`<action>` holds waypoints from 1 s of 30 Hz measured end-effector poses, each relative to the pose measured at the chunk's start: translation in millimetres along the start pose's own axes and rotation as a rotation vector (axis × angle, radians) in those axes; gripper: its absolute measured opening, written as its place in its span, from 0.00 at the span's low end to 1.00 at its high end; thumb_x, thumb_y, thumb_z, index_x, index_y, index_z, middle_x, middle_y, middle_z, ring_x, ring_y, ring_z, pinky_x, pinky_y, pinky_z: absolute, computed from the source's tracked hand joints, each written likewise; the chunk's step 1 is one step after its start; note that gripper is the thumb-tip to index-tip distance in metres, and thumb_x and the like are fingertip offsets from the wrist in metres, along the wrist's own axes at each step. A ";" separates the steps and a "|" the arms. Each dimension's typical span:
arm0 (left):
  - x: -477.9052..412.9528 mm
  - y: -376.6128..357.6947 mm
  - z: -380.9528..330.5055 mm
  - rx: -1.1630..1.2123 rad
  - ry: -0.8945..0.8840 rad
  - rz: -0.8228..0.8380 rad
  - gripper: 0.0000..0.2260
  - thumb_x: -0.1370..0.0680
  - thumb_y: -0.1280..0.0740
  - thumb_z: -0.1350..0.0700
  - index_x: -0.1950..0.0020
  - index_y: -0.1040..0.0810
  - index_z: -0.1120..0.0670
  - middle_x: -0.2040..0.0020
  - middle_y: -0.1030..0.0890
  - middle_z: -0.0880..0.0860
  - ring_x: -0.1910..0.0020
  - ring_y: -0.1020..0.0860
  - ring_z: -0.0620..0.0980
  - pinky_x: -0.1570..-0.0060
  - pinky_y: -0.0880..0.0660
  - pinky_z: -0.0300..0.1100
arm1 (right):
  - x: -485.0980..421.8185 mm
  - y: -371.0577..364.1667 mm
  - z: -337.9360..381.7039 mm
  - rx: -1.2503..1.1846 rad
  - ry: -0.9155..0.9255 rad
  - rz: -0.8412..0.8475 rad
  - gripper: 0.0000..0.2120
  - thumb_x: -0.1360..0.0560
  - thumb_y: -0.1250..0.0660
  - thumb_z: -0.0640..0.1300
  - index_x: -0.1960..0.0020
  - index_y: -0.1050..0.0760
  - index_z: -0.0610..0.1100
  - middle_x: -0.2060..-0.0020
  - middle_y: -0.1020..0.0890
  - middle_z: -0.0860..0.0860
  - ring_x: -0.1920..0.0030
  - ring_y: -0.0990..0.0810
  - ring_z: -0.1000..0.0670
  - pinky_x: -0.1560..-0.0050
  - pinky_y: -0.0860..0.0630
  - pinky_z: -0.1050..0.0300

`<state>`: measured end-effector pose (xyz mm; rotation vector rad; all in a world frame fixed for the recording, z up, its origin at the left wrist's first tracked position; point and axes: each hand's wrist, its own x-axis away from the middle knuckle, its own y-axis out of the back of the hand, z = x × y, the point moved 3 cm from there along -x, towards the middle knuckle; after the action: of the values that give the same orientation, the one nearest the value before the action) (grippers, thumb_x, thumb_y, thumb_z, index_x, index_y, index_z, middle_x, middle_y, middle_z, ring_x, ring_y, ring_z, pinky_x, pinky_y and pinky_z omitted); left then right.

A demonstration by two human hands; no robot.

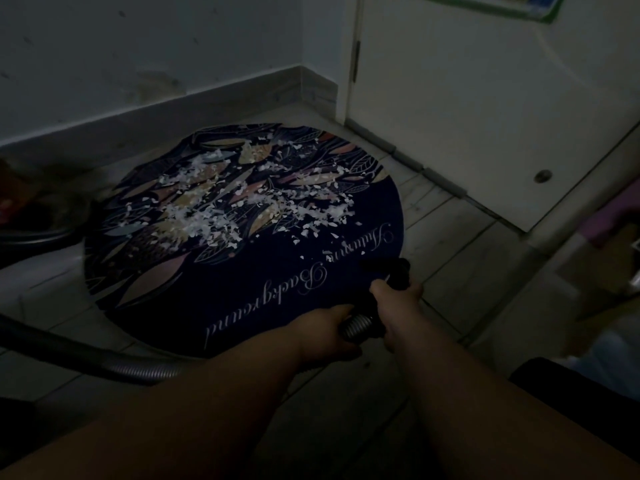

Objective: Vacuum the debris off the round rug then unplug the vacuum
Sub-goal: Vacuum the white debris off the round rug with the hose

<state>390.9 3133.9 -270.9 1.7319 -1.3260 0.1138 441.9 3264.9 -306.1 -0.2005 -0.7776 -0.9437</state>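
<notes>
Though dimly lit, hands: left hand gripping ribbed vacuum hose, right hand clamped on black nozzle just ahead.
Nozzle: over near edge of round rug.
Flakes: white debris, light, mid-rug.
Handling: hose likely bendy, nozzle stiff.
Room: tiled floor, white door beyond.

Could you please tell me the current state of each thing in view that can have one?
round rug: flat on the tiled floor, far half littered.
debris: white flakes scattered on the rug, not yet vacuumed.
vacuum hose: held in both hands, trailing off left.
nozzle: at the rug's near right edge, short of the flakes.
left hand: grips the ribbed hose.
right hand: grips the nozzle's rear.
</notes>
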 end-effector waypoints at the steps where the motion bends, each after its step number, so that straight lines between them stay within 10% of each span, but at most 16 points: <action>1: -1.2 0.2 -0.2 0.008 0.000 -0.002 0.31 0.25 0.31 0.50 0.25 0.42 0.47 0.33 0.28 0.52 0.37 0.27 0.50 0.37 0.29 0.43 | -1.3 0.1 0.4 0.002 0.007 -0.016 0.34 0.26 0.33 0.44 0.26 0.46 0.56 0.42 0.27 0.42 0.51 0.23 0.39 0.56 0.19 0.42; 9: 4.6 4.5 9.2 0.043 0.019 -0.005 0.33 0.24 0.32 0.51 0.24 0.45 0.46 0.34 0.28 0.52 0.40 0.25 0.50 0.44 0.29 0.39 | 0.4 -9.6 -0.3 0.016 0.007 0.038 0.33 0.25 0.34 0.44 0.26 0.47 0.54 0.41 0.28 0.42 0.55 0.25 0.42 0.67 0.22 0.51; 18: 34.3 17.1 36.4 0.144 0.088 -0.089 0.29 0.27 0.30 0.51 0.28 0.36 0.46 0.42 0.23 0.52 0.53 0.22 0.49 0.50 0.23 0.41 | 16.1 -54.8 -2.4 0.022 -0.015 0.214 0.37 0.26 0.33 0.47 0.24 0.50 0.60 0.37 0.27 0.42 0.46 0.23 0.39 0.45 0.21 0.37; 30: 8.5 11.5 9.1 0.177 0.040 0.011 0.34 0.25 0.31 0.51 0.24 0.45 0.44 0.38 0.26 0.51 0.53 0.24 0.45 0.54 0.26 0.36 | 10.2 -15.2 6.7 -0.006 0.022 -0.045 0.34 0.26 0.32 0.44 0.26 0.46 0.53 0.37 0.28 0.40 0.49 0.24 0.39 0.49 0.20 0.37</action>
<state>381.3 3121.6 -264.4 1.8601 -1.3295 0.2786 430.0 3252.4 -297.0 -0.1784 -0.7618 -0.9897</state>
